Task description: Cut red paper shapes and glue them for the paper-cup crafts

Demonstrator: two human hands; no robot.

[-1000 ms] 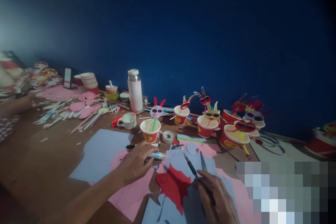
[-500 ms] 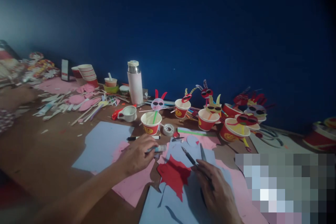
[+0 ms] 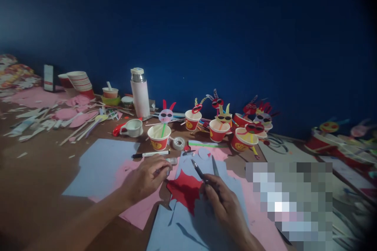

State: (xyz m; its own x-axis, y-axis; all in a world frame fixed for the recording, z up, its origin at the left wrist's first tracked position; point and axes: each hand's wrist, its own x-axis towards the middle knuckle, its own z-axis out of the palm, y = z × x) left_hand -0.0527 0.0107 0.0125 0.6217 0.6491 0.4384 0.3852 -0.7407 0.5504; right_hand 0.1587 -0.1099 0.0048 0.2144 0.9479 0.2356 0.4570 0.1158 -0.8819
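Note:
In my right hand (image 3: 225,200) is a black pen (image 3: 198,170), its tip pointing up and to the left. Beside the pen stands a dark pointed shape (image 3: 215,166); I cannot tell whether it is a blade or a shadow. Those fingers are near a jagged red paper cutout (image 3: 185,190), which lies on pale blue paper (image 3: 167,233). My left hand (image 3: 147,178) hovers over pink paper (image 3: 141,213) with its fingers curled in; what they hold, if anything, is hidden. Just behind its fingertips shows a small pale tube (image 3: 172,161). Past the knuckles lies a capped marker (image 3: 151,154).
A tape roll (image 3: 178,143) lies behind the papers. Red paper cups (image 3: 159,143) with paper-faced figures line the back, beside a white flask (image 3: 140,98). A green-white mug (image 3: 133,128), paper scraps (image 3: 70,115) and stacked cups (image 3: 79,82) are farther left.
The view has turned to the right, so things appear shifted left. My left hand has drawn back slightly from the tube and curled its fingers more. My right hand still has the pen.

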